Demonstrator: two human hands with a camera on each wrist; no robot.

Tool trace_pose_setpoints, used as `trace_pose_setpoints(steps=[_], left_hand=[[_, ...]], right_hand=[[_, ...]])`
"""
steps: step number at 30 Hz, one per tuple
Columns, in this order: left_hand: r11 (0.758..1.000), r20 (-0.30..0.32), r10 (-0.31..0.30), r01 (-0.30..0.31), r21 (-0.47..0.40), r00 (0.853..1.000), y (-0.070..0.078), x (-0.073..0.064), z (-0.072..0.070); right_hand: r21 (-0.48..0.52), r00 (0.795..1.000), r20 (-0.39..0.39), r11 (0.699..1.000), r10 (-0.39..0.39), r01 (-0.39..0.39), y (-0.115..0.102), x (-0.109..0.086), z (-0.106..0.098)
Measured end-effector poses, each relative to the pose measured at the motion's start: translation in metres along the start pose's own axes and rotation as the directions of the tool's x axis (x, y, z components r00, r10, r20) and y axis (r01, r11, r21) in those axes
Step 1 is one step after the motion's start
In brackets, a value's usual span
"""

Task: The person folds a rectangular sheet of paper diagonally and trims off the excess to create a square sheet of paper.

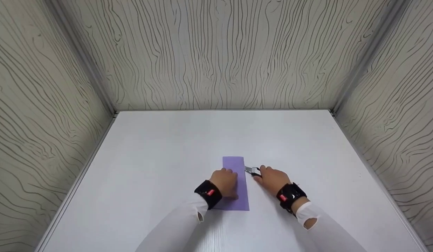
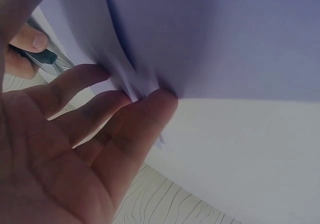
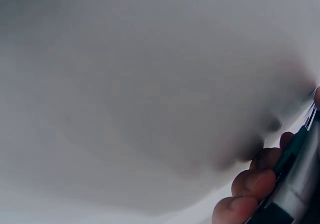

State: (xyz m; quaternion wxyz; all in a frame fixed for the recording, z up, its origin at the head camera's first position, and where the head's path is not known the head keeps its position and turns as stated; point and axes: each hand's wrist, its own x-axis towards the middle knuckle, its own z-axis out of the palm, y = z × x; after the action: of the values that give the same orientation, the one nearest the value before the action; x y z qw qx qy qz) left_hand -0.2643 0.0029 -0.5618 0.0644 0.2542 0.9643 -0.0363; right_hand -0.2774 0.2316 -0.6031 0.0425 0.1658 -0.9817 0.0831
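White tabletop [image 1: 160,140] across the lower frame, grain-patterned panels [image 1: 216,56] rising left, right and behind — and low in the centre lies purple paper [image 1: 242,185], partly under the left hand [image 1: 224,182], fingers loosely bent, tips pressing it! Just right of it, the right hand [image 1: 274,180] grips a cutter [image 1: 254,172] — blade [image 1: 248,169] by the paper's right edge.

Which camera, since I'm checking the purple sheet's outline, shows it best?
The head view: it shows the purple sheet from top to bottom, partly covered by the left hand. The left wrist view shows a cropped close-up at the fingers; in the right wrist view I can't make it out.
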Motion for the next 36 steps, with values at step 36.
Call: trace_pose_setpoints(steps=[36], left_hand=[[1.000, 0.008, 0.012, -0.012, -0.013, 1.000, 0.000, -0.001, -0.002]], right_hand=[[-0.015, 1.000, -0.022, 1.000, 0.012, -0.012, 0.000, 0.010, -0.001]])
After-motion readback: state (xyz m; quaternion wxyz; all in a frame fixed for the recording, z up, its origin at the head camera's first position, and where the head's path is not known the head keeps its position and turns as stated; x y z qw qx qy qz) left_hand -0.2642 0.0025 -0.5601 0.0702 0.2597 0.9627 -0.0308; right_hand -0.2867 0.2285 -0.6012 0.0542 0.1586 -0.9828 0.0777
